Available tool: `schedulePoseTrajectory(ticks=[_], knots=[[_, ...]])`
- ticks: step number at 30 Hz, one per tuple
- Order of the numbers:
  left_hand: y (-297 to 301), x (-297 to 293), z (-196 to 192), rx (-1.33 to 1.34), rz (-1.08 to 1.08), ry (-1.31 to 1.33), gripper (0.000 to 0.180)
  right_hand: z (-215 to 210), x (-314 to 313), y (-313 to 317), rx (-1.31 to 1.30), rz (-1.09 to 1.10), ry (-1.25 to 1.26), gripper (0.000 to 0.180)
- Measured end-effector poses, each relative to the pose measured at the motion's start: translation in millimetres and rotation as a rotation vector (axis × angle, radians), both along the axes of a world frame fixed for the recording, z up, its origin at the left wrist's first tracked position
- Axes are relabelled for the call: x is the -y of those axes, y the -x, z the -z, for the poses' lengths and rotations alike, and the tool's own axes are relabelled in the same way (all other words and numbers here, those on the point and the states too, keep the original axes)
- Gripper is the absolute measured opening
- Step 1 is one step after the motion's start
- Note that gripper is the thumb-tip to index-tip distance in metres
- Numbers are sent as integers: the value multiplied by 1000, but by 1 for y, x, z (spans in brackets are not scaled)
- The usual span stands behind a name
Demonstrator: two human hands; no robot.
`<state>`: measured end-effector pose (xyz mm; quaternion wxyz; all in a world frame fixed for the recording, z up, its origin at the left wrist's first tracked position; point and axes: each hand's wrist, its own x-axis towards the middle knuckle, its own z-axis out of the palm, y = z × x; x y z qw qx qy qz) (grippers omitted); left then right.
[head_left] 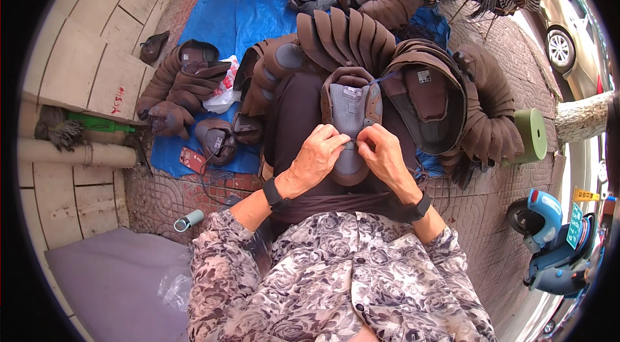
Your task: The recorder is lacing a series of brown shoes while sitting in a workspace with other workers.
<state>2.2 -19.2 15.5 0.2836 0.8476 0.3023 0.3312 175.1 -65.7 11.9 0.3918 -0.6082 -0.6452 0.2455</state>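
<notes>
Person seated, brown shoe upper (349, 124) w/ grey lining lying on the dark apron (294, 116) across the lap, toe end pointing away from the body. Sits there prob. so both hands work it close to the eyes w/o having to carry its weight.

Left hand (318, 160): fingers curled nearly closed, thumb + index pinched at the upper's mid-line, just left of the right fingertips. What's in the pinch is too small to tell, maybe thread or a seam edge. Right hand (382, 153): same posture, fingers bent tight, tips pressed on the grey lining, touching or almost touching the left tips. Pinching from both sides looks like a way to keep the material taut at one spot. A thin thread (385, 77) runs from beyond the fingertips up toward the right-hand stack. Black wristbands on both wrists.

Beyond the fingers: fanned stack of brown uppers (349, 38), edges overlapping so each can be peeled off singly, judging by the layout. Right of the right hand: another nested pile (481, 109), then a green roll (533, 134) further out. Left of the left hand: loose uppers (184, 80) on a blue tarp (232, 12), which keeps them off the paving. Below-left of the wrists: small grey cylinder (189, 219) on the bricks. Far right: blue scooter (555, 238).
</notes>
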Motion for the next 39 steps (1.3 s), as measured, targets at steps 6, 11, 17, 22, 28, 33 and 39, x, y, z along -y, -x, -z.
schedulePoseTrajectory(ticks=[6,11,17,22,28,33,39], knots=[[-1,3,0,-52,22,-50,25,-1,2,2,-57,17,19,6],[1,3,-1,-136,47,-134,23,2,2,5,-15,44,-25,5],[2,3,2,-197,73,-229,25,-3,2,4,-25,8,-8,5],[0,4,2,-240,81,-253,27,0,3,7,11,32,6,5],[1,4,3,-254,74,-252,28,-1,1,4,80,9,14,6],[2,2,4,-167,55,-165,26,1,-1,-1,34,-49,14,4],[2,-2,0,-61,32,-12,24,10,-1,3,-253,-25,142,5]])
